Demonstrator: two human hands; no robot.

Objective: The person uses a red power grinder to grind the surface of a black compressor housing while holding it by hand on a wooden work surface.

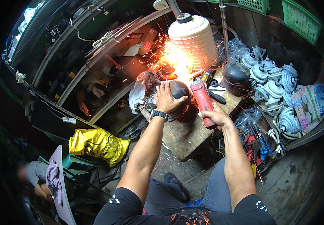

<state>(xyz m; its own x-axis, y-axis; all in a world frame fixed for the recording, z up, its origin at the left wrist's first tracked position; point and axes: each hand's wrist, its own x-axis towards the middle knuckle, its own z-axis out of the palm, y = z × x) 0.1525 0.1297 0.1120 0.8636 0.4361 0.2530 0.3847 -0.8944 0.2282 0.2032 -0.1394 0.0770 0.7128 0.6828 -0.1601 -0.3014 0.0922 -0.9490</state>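
A dark, rounded metal shell (179, 91) stands on the wooden bench top (186, 138). My left hand (166, 98) lies flat against its left side, fingers spread and thumb stretched across it. In my right hand (217, 116) is a red angle grinder (201, 99), gripped by its rear end, with its head at the shell's far right edge. Bright sparks (177, 56) fly up and to the left from there. Their glare hides the grinder's disc and the contact spot. To the right of the grinder sits a second dark rounded shell (236, 78).
A screwdriver (217, 98) lies right of the grinder. Behind the sparks stands a white ribbed drum (197, 37). Several white fan-motor-like parts (274, 86) are heaped at right, beside hand tools (257, 144). A yellow sack (98, 146) rests on the floor at left; a partly hidden person (40, 176) is nearby.
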